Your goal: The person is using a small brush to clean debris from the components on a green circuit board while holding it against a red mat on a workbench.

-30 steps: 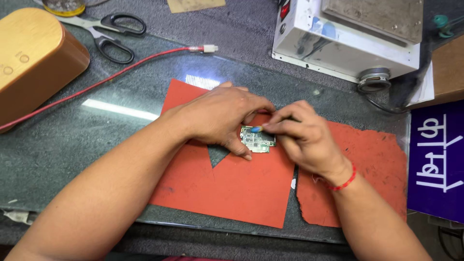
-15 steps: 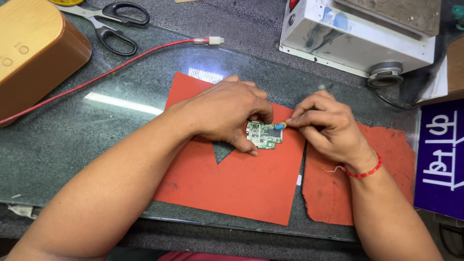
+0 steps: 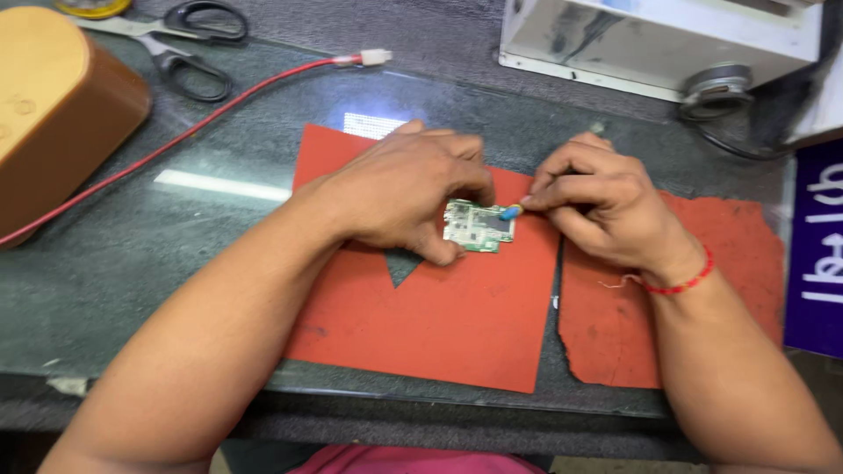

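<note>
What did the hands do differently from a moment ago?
Very little. The left hand still pins the small green circuit board on the red mat, and the right hand still keeps a blue-tipped tool at its edge. Nothing was picked up or let go; only the camera's view shifted.

Two hands: left hand, right hand. One green circuit board. Two red mats. One scissors, 11 o'clock. One red cable.
</note>
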